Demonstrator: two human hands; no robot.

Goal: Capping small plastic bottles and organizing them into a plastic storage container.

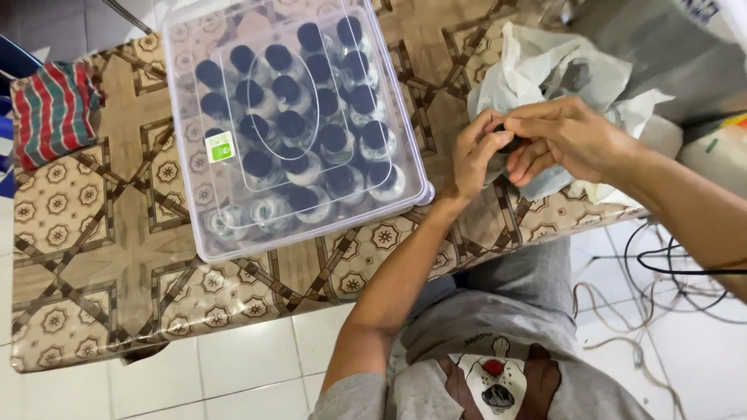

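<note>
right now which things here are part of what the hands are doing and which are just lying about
In hand:
left hand
right hand
small dark cap
white plastic bag
clear lidded plastic box of black-capped bottles

Lying about:
red and green striped cloth
brown patterned tablecloth
cables on the tiled floor

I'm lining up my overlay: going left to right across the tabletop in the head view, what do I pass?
Striped red-and-green cloth → clear lidded box of dark-capped bottles → left hand → right hand, both on a small dark object in front of the white plastic bag.

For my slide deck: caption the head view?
Both hands grip a small dark item beside a clear box of capped bottles.
</note>
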